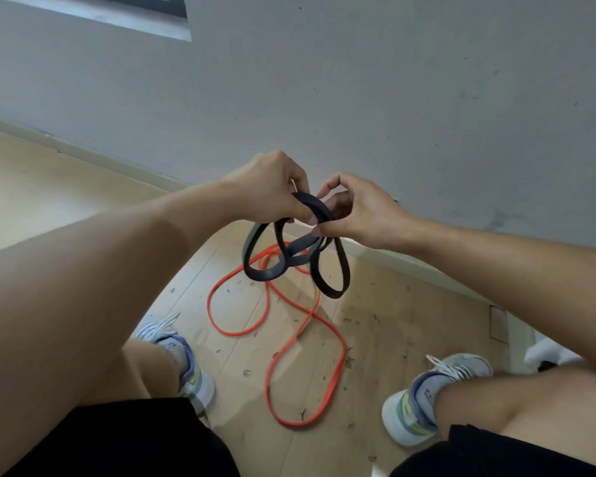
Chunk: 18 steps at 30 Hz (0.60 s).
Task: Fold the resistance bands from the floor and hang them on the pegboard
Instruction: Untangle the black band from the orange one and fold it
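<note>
Just above the middle of the frame, your left hand (267, 187) and right hand (355, 210) meet, both clenched on the black resistance band (295, 256). The left hand's fingers pinch the top of the gathered band from the left; the right hand's thumb and fingers close on the same bunch from the right, so the two hands nearly touch. Below them the black band hangs in several loops, one to the left and a longer one to the right, clear of the floor.

Under those loops, in the lower middle of the frame, the orange resistance band (305, 342) lies loose on the wooden floor (25, 197) in a twisted, figure-eight sprawl, held by nobody. It lies between your two sneakers, the left shoe (183, 359) at lower left and the right shoe (427, 397) at lower right. Small dark flecks are scattered over the boards around it. A grey wall (393, 80) fills the upper part of the frame.
</note>
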Each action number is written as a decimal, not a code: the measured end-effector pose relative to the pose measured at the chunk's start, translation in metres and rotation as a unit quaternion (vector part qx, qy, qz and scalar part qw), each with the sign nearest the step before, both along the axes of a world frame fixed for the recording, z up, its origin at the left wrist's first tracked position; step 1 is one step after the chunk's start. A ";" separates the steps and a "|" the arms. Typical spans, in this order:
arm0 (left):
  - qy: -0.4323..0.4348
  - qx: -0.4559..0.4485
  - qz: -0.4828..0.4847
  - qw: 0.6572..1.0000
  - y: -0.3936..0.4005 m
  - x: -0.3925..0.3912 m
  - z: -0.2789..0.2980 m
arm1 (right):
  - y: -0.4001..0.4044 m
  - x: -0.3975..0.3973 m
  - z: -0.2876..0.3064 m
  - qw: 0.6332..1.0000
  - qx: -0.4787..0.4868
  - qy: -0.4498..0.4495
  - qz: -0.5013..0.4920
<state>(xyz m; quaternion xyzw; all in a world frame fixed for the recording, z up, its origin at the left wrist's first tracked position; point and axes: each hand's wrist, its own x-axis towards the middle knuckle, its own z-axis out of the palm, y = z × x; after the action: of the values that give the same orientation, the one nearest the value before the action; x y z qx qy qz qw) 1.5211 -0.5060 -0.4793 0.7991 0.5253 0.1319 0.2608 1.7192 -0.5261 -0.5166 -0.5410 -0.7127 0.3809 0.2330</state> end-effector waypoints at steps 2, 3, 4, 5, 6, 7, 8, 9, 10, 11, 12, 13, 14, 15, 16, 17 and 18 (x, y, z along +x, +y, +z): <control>-0.011 0.006 0.002 1.000 0.000 -0.003 -0.002 | 0.002 0.003 -0.004 1.000 -0.002 -0.014 -0.001; -0.012 0.008 0.001 1.000 0.001 -0.004 -0.003 | 0.002 0.005 -0.005 1.000 -0.004 -0.023 -0.002; -0.011 0.010 0.000 1.000 0.001 -0.005 -0.004 | 0.002 0.005 -0.007 1.000 -0.006 -0.027 -0.003; -0.011 0.011 -0.002 1.000 0.001 -0.006 -0.004 | 0.002 0.006 -0.008 1.000 -0.005 -0.030 -0.002; -0.013 0.010 -0.003 1.000 0.001 -0.006 -0.005 | 0.002 0.006 -0.008 0.999 -0.002 -0.033 0.001; -0.018 0.009 -0.002 1.000 0.001 -0.007 -0.005 | 0.000 0.005 -0.008 0.999 -0.001 -0.037 0.002; -0.025 0.007 -0.001 1.000 0.002 -0.007 -0.006 | 0.000 0.005 -0.008 0.999 -0.001 -0.038 0.002; -0.032 0.004 0.001 0.999 0.002 -0.008 -0.006 | -0.001 0.004 -0.008 0.999 -0.002 -0.036 0.000; -0.037 0.002 0.001 0.999 0.002 -0.008 -0.006 | -0.002 0.004 -0.008 0.999 -0.005 -0.032 -0.002; -0.040 0.001 0.000 0.999 0.002 -0.008 -0.006 | -0.002 0.004 -0.008 1.000 -0.009 -0.024 -0.005; -0.043 0.002 -0.001 0.999 0.002 -0.007 -0.006 | -0.002 0.004 -0.008 1.000 -0.011 -0.013 -0.009; -0.046 0.003 -0.002 0.999 0.001 -0.007 -0.006 | -0.003 0.003 -0.008 1.000 -0.012 0.000 -0.014; -0.050 0.005 -0.003 0.999 0.001 -0.007 -0.006 | -0.003 0.003 -0.008 1.000 -0.012 0.014 -0.019; -0.057 0.007 -0.002 0.998 0.001 -0.007 -0.006 | -0.003 0.002 -0.007 0.999 -0.015 0.031 -0.024; -0.065 0.009 0.001 0.998 0.001 -0.007 -0.006 | -0.003 0.001 -0.007 0.998 -0.021 0.049 -0.028; -0.072 0.012 0.004 0.997 0.001 -0.007 -0.005 | -0.003 0.000 -0.006 0.997 -0.026 0.064 -0.031; -0.079 0.014 0.007 0.997 0.001 -0.008 -0.005 | -0.003 -0.002 -0.006 0.996 -0.025 0.075 -0.035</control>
<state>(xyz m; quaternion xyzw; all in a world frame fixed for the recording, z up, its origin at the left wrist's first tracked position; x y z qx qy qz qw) 1.5136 -0.5045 -0.4844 0.7860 0.5067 0.2038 0.2896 1.7177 -0.5291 -0.5224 -0.5413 -0.6638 0.4298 0.2858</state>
